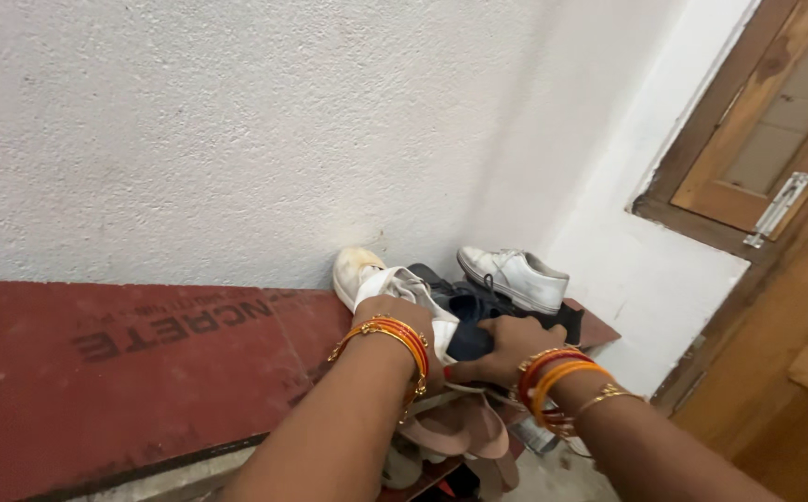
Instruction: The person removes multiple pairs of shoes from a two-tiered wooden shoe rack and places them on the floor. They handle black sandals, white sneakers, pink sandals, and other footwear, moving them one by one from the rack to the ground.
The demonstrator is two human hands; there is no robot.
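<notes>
One sign-like mark shows: black block lettering printed upside down on the red board point(125, 372) lying flat under the white wall point(237, 139). No packages, labels or screens are visible.

white sneaker point(516, 276) | navy shoe point(467, 327) | dark-red shelf point(144, 372) | orange-red bangles point(395, 339)

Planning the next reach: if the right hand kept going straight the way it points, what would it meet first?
The right hand points up-left across the dark shoe it already rests on; further on it would likely meet the white shoe in the left hand, though depth is unclear.
</notes>
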